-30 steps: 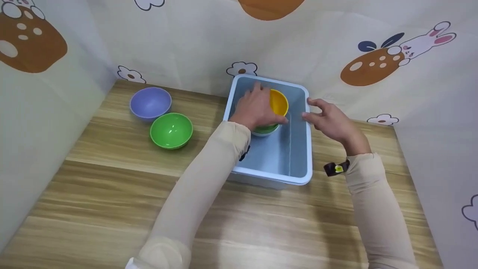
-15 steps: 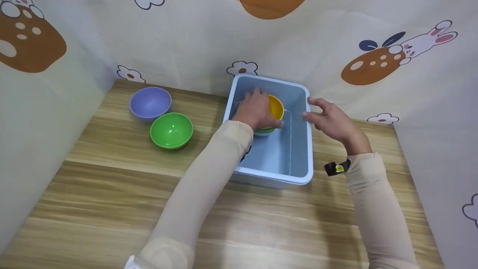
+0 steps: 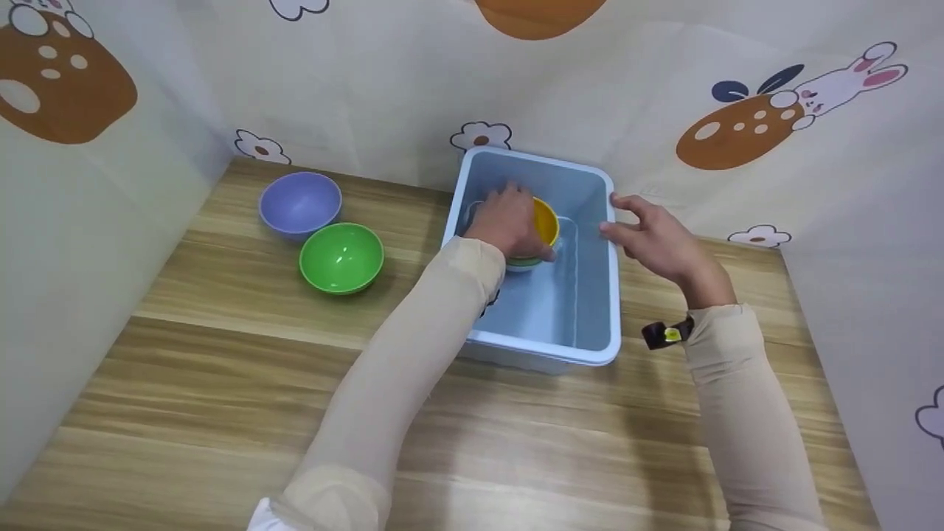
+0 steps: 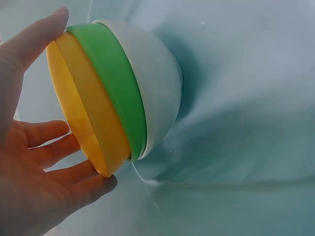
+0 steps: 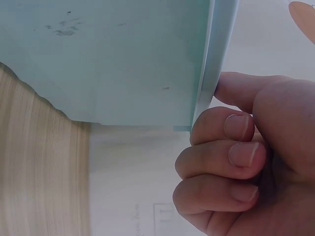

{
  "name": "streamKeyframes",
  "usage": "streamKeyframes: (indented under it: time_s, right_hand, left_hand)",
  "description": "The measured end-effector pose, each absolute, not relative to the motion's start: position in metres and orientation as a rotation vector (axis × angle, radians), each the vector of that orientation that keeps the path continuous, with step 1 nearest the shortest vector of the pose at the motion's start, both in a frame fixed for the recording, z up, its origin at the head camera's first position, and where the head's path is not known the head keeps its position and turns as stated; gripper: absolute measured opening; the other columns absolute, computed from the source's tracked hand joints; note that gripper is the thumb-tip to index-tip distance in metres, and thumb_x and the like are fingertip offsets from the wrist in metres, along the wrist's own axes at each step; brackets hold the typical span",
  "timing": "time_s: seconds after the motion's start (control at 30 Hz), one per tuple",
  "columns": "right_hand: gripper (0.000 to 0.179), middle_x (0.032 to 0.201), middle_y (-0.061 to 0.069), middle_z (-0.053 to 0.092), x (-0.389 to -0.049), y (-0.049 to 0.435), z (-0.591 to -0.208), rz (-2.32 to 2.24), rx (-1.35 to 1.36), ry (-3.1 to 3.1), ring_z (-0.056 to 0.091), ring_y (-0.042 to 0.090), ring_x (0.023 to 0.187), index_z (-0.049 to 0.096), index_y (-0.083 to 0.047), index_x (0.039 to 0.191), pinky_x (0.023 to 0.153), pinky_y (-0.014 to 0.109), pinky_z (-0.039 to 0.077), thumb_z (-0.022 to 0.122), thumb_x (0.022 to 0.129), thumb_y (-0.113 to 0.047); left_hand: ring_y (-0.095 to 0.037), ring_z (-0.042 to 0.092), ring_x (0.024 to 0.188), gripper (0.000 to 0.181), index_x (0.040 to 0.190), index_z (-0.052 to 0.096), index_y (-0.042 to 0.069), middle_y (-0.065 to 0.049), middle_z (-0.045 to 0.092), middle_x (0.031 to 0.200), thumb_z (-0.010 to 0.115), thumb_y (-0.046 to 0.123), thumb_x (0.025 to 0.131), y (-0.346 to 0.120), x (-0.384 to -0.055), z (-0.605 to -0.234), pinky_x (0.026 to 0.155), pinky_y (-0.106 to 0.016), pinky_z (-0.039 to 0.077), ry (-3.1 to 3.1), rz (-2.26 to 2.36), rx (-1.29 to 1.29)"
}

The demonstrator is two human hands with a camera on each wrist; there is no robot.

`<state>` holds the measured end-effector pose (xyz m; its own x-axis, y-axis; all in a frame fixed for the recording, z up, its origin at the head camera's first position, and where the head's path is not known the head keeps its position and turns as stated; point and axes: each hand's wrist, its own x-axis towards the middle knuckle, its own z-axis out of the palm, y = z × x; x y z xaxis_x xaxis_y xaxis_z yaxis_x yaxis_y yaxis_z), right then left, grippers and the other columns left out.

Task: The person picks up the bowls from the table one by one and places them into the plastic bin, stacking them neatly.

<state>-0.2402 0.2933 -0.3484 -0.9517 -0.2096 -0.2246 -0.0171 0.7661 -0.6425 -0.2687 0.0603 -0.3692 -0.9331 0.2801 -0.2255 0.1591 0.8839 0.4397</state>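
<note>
Inside the light blue plastic bin (image 3: 540, 352), my left hand (image 3: 507, 221) grips a yellow bowl (image 4: 91, 105). The left wrist view shows the thumb at one side of its rim and the fingertips at the other. That bowl sits nested in a green bowl (image 4: 110, 81), which is nested in a white bowl (image 4: 152, 81) low in the bin. My right hand (image 3: 660, 240) holds the bin's right rim with thumb and index finger; in the right wrist view the other fingers curl beside the bin's outer wall.
Left of the bin, a purple bowl (image 3: 300, 203) and a bright green bowl (image 3: 341, 258) stand side by side on the wooden table (image 3: 221, 398). A printed fabric wall (image 3: 369, 81) rises close behind the bin, and more fabric encloses both sides.
My left hand has lowered the yellow bowl deeper into the bin, into the green and white bowls. The right hand stays at the rim.
</note>
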Motion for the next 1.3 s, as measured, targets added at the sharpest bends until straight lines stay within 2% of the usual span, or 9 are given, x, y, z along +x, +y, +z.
streamKeyframes:
  time_s: [0.2,0.33,0.53,0.8,1.07,1.13,1.2,1.3]
  right_hand:
    - [0.073,0.149,0.019,0.054,-0.239,0.292,-0.348,-0.966,-0.181,2.686,0.065,0.033,0.110,0.031,-0.009,0.159,0.093,0.044,0.053,0.056,0.102,-0.047]
    - [0.072,0.151,0.019,0.052,-0.239,0.292,-0.348,-0.975,-0.181,2.680,0.065,0.035,0.111,0.031,-0.009,0.159,0.096,0.049,0.053,0.056,0.102,-0.045]
    - [0.072,0.155,0.017,0.048,-0.240,0.292,-0.349,-1.001,-0.153,2.646,0.062,0.038,0.125,0.030,-0.011,0.160,0.106,0.059,0.049,0.057,0.102,-0.044]
    - [0.074,0.156,0.017,0.046,-0.239,0.290,-0.350,-1.014,-0.155,2.629,0.061,0.038,0.125,0.028,-0.013,0.161,0.107,0.060,0.048,0.057,0.102,-0.047]
    - [0.075,0.156,0.018,0.046,-0.238,0.292,-0.349,-1.017,-0.147,2.634,0.061,0.040,0.127,0.027,-0.013,0.161,0.107,0.062,0.047,0.057,0.102,-0.048]
    - [0.076,0.150,0.019,0.052,-0.239,0.292,-0.349,-1.007,-0.164,2.644,0.065,0.037,0.119,0.027,-0.013,0.161,0.103,0.056,0.052,0.056,0.102,-0.048]
    - [0.075,0.134,0.020,0.060,-0.239,0.292,-0.349,-0.998,-0.180,2.658,0.066,0.030,0.100,0.028,-0.011,0.160,0.091,0.044,0.056,0.056,0.102,-0.048]
    - [0.075,0.123,0.017,0.062,-0.238,0.293,-0.350,-0.990,-0.199,2.674,0.060,0.021,0.088,0.028,-0.009,0.160,0.076,0.033,0.048,0.055,0.102,-0.048]
  left_hand:
    - [-0.029,0.049,0.122,0.089,0.144,0.044,0.010,-0.011,0.048,0.138,0.083,0.055,0.078,0.059,-0.265,-0.370,0.109,-0.042,0.048,2.780,0.572,0.388]
    - [-0.029,0.050,0.119,0.090,0.143,0.045,0.008,-0.012,0.049,0.135,0.080,0.059,0.079,0.058,-0.264,-0.370,0.108,-0.040,0.048,2.799,0.526,0.438]
    - [-0.028,0.050,0.119,0.087,0.144,0.044,0.009,-0.012,0.047,0.136,0.081,0.055,0.080,0.056,-0.262,-0.368,0.108,-0.037,0.049,2.780,0.572,0.401]
    - [-0.029,0.050,0.120,0.086,0.141,0.048,0.010,-0.013,0.047,0.136,0.079,0.061,0.079,0.054,-0.260,-0.365,0.106,-0.041,0.050,2.844,0.480,0.366]
    - [-0.028,0.052,0.118,0.078,0.137,0.053,0.013,-0.011,0.052,0.134,0.075,0.063,0.082,0.058,-0.262,-0.356,0.104,-0.044,0.052,2.915,0.523,0.366]
    - [-0.027,0.053,0.118,0.077,0.139,0.053,0.013,-0.009,0.054,0.134,0.073,0.063,0.083,0.058,-0.263,-0.352,0.105,-0.044,0.052,2.924,0.607,0.366]
    - [-0.025,0.055,0.117,0.076,0.140,0.054,0.014,-0.007,0.056,0.134,0.071,0.064,0.085,0.060,-0.263,-0.348,0.106,-0.044,0.052,2.944,0.696,0.376]
    - [-0.021,0.059,0.112,0.074,0.137,0.057,0.015,-0.005,0.060,0.128,0.067,0.067,0.086,0.062,-0.262,-0.340,0.102,-0.039,0.055,2.993,0.829,0.397]
